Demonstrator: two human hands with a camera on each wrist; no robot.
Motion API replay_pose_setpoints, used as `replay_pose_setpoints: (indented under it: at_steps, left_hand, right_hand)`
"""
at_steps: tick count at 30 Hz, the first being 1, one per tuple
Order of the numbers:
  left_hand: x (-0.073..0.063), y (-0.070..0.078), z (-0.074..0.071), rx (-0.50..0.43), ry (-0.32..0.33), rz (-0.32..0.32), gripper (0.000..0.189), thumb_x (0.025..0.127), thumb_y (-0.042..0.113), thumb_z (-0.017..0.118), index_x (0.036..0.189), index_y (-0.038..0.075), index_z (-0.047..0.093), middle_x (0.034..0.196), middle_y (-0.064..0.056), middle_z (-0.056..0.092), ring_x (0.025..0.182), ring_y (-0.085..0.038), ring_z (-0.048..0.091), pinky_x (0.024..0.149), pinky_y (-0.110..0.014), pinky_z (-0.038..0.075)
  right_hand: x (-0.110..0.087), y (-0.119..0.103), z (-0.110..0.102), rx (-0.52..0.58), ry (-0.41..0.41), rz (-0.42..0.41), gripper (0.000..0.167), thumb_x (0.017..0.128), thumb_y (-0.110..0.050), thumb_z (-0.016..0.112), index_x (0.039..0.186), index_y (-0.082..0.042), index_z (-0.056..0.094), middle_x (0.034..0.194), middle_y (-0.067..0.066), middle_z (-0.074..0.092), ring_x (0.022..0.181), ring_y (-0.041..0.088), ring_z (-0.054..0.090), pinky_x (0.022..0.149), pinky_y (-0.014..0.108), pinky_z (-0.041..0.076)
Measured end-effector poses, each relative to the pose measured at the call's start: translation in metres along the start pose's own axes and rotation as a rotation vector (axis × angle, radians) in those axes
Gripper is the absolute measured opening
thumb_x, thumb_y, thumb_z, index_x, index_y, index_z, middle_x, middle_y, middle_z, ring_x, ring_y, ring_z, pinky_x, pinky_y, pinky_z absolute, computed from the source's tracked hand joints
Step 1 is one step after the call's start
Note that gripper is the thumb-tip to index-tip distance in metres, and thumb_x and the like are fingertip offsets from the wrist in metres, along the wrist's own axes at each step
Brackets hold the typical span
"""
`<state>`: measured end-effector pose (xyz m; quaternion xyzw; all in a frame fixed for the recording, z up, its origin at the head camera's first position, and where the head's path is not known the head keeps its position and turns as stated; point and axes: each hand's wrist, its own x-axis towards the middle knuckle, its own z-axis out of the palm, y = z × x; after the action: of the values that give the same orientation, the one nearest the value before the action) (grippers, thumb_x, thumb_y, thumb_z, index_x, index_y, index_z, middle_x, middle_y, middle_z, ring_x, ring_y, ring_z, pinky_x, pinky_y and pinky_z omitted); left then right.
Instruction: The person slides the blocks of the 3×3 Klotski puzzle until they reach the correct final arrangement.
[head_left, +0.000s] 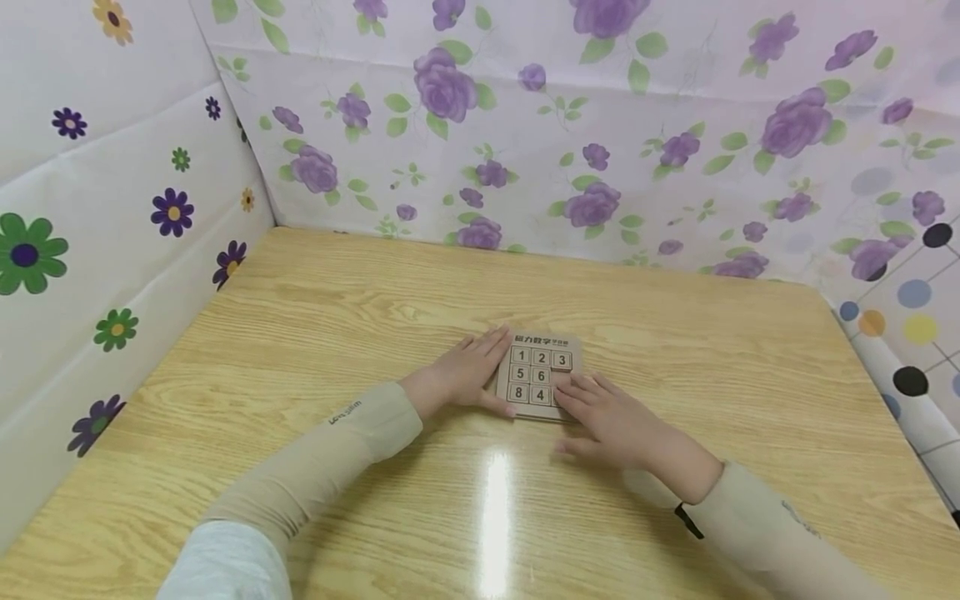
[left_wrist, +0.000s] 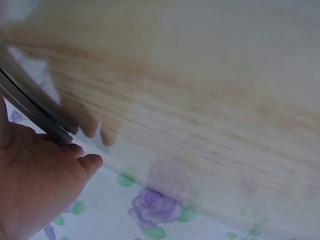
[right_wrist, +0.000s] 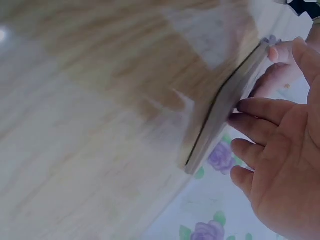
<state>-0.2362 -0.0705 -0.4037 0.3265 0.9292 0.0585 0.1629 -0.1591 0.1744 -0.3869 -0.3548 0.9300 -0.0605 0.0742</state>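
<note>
A sliding number puzzle lies flat on the table, with numbered square tiles and printed characters along its top edge. Tiles 1, 2 and 3 form the top row; 5 and 6 are below, then 8 and 4. My left hand holds the puzzle's left side, fingers along the edge and thumb at the near corner. The fingertips of my right hand rest on the right column below the 3, hiding its lower part. Both wrist views show the puzzle edge-on, beside the left hand and right hand.
The glossy wood-grain table surrounds the puzzle and reflects a bright light strip near its front. Behind it hangs a purple-flowered cloth. A daisy-patterned cloth borders the left, and a dotted one the right.
</note>
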Motion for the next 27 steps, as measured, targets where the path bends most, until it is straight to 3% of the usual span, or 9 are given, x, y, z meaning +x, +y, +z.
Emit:
replay_pose_setpoints:
  at_steps: [9, 21, 27]
  left_hand:
    - [0.001, 0.0, -0.001, -0.002, -0.009, -0.006, 0.121, 0.073, 0.073, 0.059, 0.153, 0.006, -0.002, 0.16, -0.009, -0.007, 0.148, -0.024, -0.001, 0.12, -0.043, 0.006]
    - [-0.001, 0.001, 0.001, -0.004, 0.008, -0.003, 0.12, 0.074, 0.072, 0.061, 0.153, 0.004, 0.0, 0.16, -0.011, -0.005, 0.148, -0.025, -0.001, 0.121, -0.043, 0.006]
    - [0.001, 0.001, 0.001, 0.006, -0.004, -0.012, 0.121, 0.074, 0.073, 0.059, 0.153, 0.005, -0.002, 0.16, -0.01, -0.007, 0.148, -0.024, -0.003, 0.121, -0.042, 0.005]
  right_hand:
    - [0.001, 0.002, -0.002, 0.0, -0.04, 0.009, 0.076, 0.091, -0.049, 0.055, 0.142, 0.005, 0.038, 0.15, 0.02, 0.034, 0.141, 0.039, 0.025, 0.117, 0.055, 0.018]
    - [0.015, 0.015, 0.003, -0.066, 0.007, 0.022, 0.081, 0.089, -0.054, 0.056, 0.144, 0.002, 0.036, 0.152, 0.018, 0.031, 0.142, 0.037, 0.024, 0.117, 0.055, 0.018]
    - [0.016, 0.003, 0.003, -0.041, -0.015, -0.046, 0.077, 0.09, -0.052, 0.055, 0.145, -0.001, 0.037, 0.152, 0.016, 0.032, 0.143, 0.036, 0.024, 0.117, 0.055, 0.019]
